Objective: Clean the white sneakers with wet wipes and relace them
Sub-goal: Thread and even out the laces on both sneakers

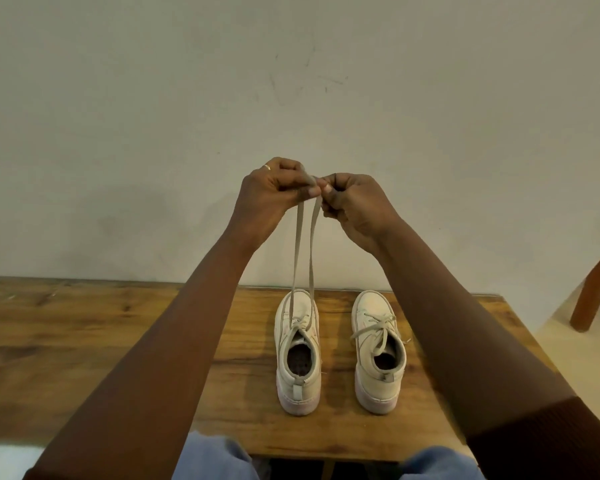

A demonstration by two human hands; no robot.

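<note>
Two white sneakers stand side by side on the wooden table (84, 341), toes toward the wall. From the left sneaker (298, 362) two strands of its pale lace (297, 251) run straight up, pulled taut. My left hand (274, 192) and my right hand (354, 202) are raised high above the shoe and pinch the lace ends together between curled fingers. The right sneaker (378, 355) sits laced, its lace tied loosely in a bow over the tongue. No wet wipes are in view.
A plain wall rises right behind the table's far edge. A brown wooden leg (593, 292) stands on the pale floor at the far right. My knees in blue jeans (212, 459) are at the table's near edge.
</note>
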